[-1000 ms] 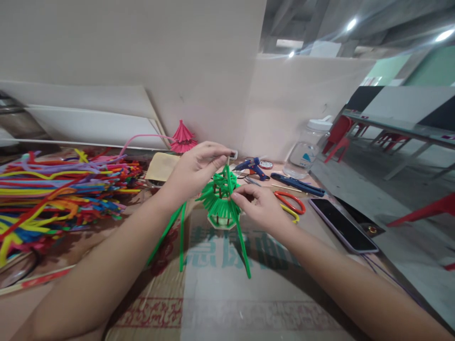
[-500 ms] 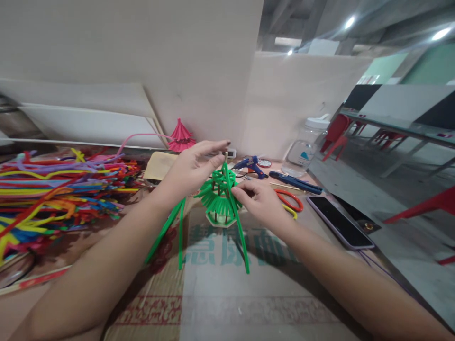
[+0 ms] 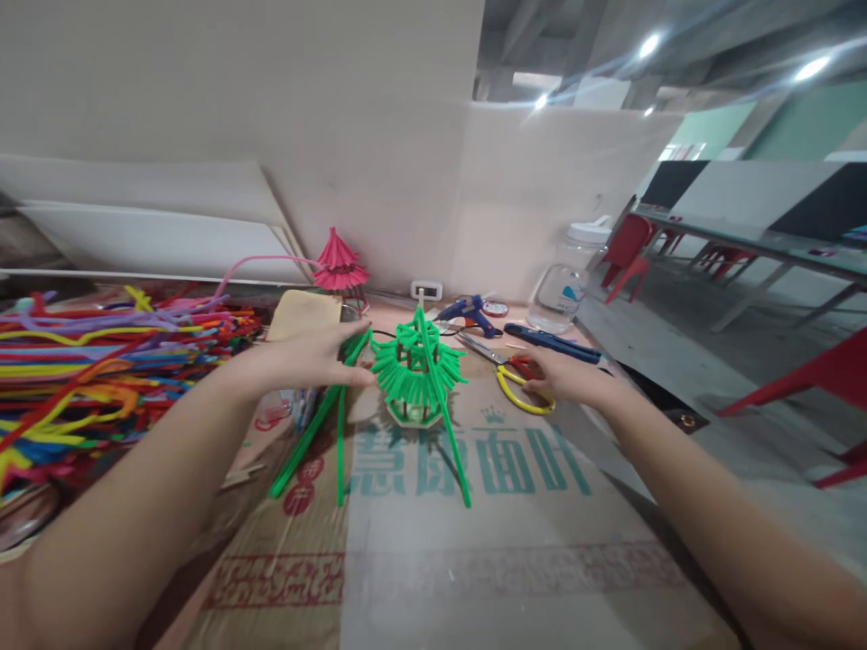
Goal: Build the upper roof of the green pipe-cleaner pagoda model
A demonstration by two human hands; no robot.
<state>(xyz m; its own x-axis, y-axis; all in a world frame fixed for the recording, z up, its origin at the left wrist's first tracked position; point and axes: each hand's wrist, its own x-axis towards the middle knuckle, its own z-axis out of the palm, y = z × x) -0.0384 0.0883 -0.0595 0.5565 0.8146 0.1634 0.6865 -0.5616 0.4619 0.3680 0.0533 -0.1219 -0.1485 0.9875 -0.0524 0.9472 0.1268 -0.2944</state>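
A small green pavilion model (image 3: 418, 361) made of pipe cleaners stands on the cardboard, a stick rising from its top. One long green pipe cleaner (image 3: 455, 451) runs from the peak down its front right side. My left hand (image 3: 304, 361) is open to the left of the model, thumb and fingers apart, fingertips close to the roof edge. Loose green pipe cleaners (image 3: 308, 451) lie below that hand. To the right, my right hand (image 3: 565, 375) has its fingers curled on the handles of the scissors (image 3: 511, 390), which have one yellow and one orange-red loop and lie flat.
Many coloured pipe cleaners (image 3: 115, 370) are heaped at left. Behind are a pink pavilion model (image 3: 337, 262), a blue glue gun (image 3: 470, 311), a small digital display (image 3: 426, 290) and a clear bottle (image 3: 562, 284). A blue cutter (image 3: 552, 343) lies beyond my right hand.
Both hands have left the green model. My left hand has moved down and left of it, and my right hand has moved right onto the scissors.
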